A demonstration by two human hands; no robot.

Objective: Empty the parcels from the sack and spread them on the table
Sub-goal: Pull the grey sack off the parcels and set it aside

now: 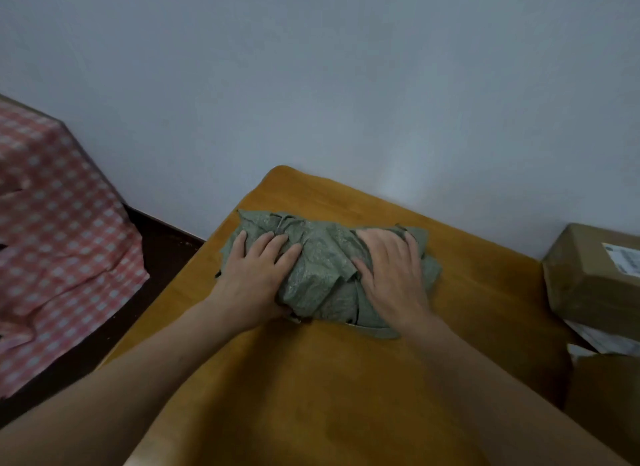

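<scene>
Both hands lie flat, palms down, on the green sack (pixel 323 257), which sits crumpled in a low heap on the tabletop (pixel 346 379) toward its far end. The left hand (pixel 256 275) covers the sack's 9 o'clock side with fingers spread and straight. The right hand (pixel 393 275) covers the 3 o'clock side, its fingers stretched across the cloth. The two are apart, with a band of bunched fabric showing between them. Neither one grips anything.

Out at 3 o'clock, well apart from the sack at the tabletop's edge, a brown parcel (pixel 588 275) with a white label rests on top of a white parcel (pixel 602 337).

At 9 o'clock, beyond the tabletop and a strip of dark floor (pixel 166 243), hangs a pink checked cloth (pixel 59 240). A plain pale wall (pixel 311 84) fills the view at 12 o'clock.
</scene>
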